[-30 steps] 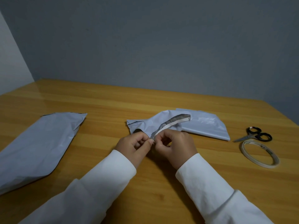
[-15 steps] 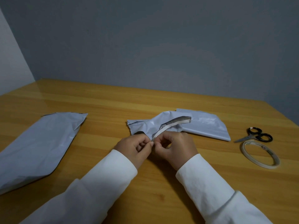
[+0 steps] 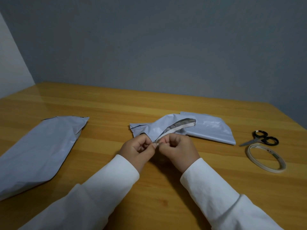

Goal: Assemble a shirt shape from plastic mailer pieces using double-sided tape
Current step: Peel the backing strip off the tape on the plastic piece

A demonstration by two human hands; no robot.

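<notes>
Not much changed from half a second ago: left hand [image 3: 138, 151] and right hand [image 3: 177, 149] still have their fingers pinched on the tape strip [image 3: 174, 129] along the mailer piece [image 3: 166, 127], mid-desk [image 3: 166, 205], strip slightly lower.

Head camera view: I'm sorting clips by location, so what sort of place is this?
Probably a plain room at home or in an office, with a craft setup: a bare wooden table in a grey-walled corner, holding scissors, a tape roll and mailer pieces.
</notes>
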